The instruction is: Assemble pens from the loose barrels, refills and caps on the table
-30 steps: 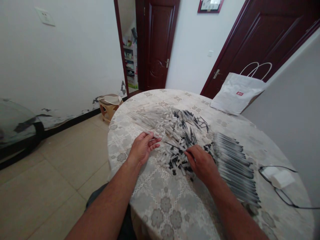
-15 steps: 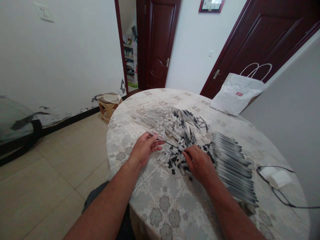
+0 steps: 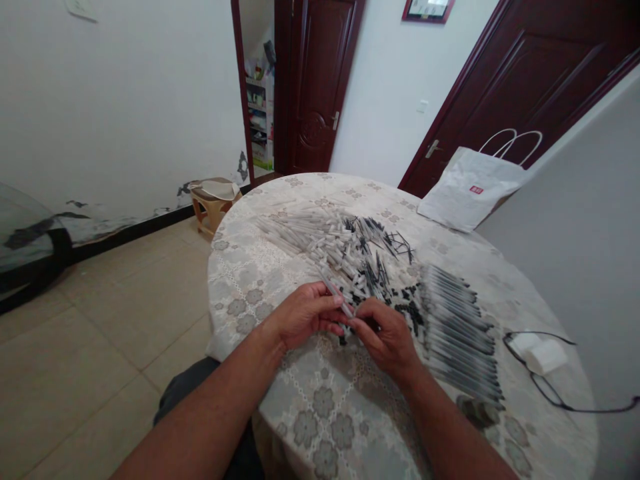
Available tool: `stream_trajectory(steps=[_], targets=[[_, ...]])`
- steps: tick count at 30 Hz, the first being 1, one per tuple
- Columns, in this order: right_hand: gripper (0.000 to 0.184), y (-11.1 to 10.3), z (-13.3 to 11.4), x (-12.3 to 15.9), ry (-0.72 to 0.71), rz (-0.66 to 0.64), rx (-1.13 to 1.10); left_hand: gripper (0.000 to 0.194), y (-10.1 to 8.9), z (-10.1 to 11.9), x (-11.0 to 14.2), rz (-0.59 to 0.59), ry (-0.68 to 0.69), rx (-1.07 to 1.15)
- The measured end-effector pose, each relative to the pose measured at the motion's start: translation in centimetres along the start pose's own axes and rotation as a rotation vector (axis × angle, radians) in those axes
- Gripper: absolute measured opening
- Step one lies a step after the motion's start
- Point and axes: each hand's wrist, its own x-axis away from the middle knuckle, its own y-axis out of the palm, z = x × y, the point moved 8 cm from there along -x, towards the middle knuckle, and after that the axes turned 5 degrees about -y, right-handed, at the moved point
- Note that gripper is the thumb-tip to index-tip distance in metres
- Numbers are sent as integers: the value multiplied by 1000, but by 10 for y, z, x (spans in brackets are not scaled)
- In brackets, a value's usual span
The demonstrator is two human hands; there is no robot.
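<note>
Holding a pale tube [image 3: 327,283] aslant above the near half of the round table [image 3: 240,287]: left hand [image 3: 313,315] has thumb and forefinger closed on it, remaining fingers loosely curled beneath. Right hand [image 3: 385,333] meets the tube's lower end, thumb and fingertips drawn together in a pinch there; cannot tell whether a smaller part sits between them. Tube's upper end points away, toward the far left edge. Just beyond the hands, loose stock is spread over the middle of the table: long pale tubes [image 3: 283,230] toward the left edge, short white pieces [image 3: 333,250] next to them, thin black rods [image 3: 373,233] toward the far edge, small black pieces [image 3: 413,313] beside the right hand. Between that hand and the right edge, a row of dark-tipped tubes [image 3: 457,333] lies side by side; count not legible owing to blur. A dark object, indistinct, lies at the row's near end. Close to the right edge: black-framed glasses [image 3: 547,393], white folded paper [image 3: 547,355] resting against them. White bag [image 3: 473,190] with two looped handles stands at the far right edge. Patterned cloth [image 3: 325,427] covers the tabletop, hanging over the near edge.
</note>
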Motion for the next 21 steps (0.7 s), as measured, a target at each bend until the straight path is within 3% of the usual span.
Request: stream_trajectory(steps=[6,8,12,15,21], targets=[[30,3,18,6,193,9,-211,17,4,-1,0,-23,5,128],[30,0,21,6,225,36,-186,10,-4,8,0,38,54,223],[17,-13,28,3,259,137,92,8,-34,27,3,268,184,432],[14,-8,29,-2,160,61,270,11,-48,32,5,367,231,470],[16,8,34,2,107,-154,429,9,-49,30,5,398,250,424]])
